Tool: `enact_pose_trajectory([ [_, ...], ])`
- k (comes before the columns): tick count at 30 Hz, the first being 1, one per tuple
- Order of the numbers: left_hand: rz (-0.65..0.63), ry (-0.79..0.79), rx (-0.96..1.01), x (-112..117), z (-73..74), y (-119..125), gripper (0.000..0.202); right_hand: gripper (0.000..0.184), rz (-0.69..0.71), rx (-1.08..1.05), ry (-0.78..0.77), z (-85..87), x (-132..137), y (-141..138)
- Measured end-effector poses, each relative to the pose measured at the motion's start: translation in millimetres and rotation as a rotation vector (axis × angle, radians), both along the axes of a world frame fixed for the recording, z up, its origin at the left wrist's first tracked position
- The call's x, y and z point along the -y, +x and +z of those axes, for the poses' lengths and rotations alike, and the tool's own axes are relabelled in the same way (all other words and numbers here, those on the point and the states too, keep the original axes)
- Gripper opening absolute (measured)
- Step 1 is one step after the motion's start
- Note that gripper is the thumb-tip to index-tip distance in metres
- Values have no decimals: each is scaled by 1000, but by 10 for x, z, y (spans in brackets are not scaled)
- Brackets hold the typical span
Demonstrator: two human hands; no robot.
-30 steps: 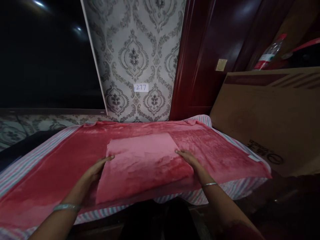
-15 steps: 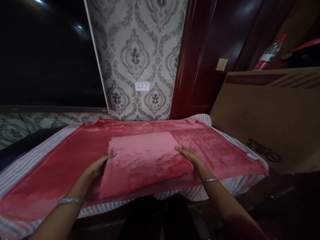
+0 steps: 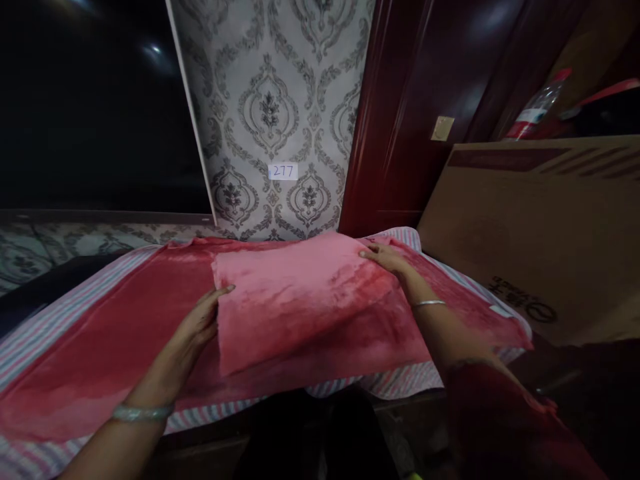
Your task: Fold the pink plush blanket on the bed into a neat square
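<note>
A folded pink plush cloth (image 3: 300, 293), flat and roughly rectangular, is held between my two hands. My left hand (image 3: 205, 313) grips its left edge, thumb on top and the other fingers hidden beneath. At the upper right corner, my right hand (image 3: 387, 259) has its thumb over the top, with most fingers behind or under the edge. The right side of the cloth looks raised and tilted. Beneath it spreads a larger red plush blanket (image 3: 130, 320), laid over a striped cloth (image 3: 85, 297) that shows along the borders.
A big cardboard box (image 3: 540, 233) stands at the right, with a red-capped plastic bottle (image 3: 537, 110) on top. A dark television screen (image 3: 95, 113) is at the left. Behind are patterned wallpaper (image 3: 270, 107) with a paper label (image 3: 283, 171), and a dark red door panel (image 3: 400, 120).
Both hands have moved the folded cloth away from me, towards the wall, and slightly right. Its right side has risen most, and more of the blanket shows in front.
</note>
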State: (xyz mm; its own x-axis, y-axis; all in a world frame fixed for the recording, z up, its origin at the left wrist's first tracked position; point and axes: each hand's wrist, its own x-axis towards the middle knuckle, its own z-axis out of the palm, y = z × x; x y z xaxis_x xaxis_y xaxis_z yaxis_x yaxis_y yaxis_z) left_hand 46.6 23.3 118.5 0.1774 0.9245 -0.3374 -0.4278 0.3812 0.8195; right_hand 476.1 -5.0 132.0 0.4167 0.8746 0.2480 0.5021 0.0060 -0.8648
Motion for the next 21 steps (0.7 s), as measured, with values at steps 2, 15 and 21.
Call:
enact_pose_trajectory([
  [2,-29,6,-30,104,-178,98,33,24,-153,-29,75,-50,2,4],
  [15,-21,18,85,234,-316,302,34,80,188,-826,-247,-1508,1629,-1544],
  [21,53,125,115,533,-485,316,45,58,362,-1414,30,-1364,1601,-2286],
])
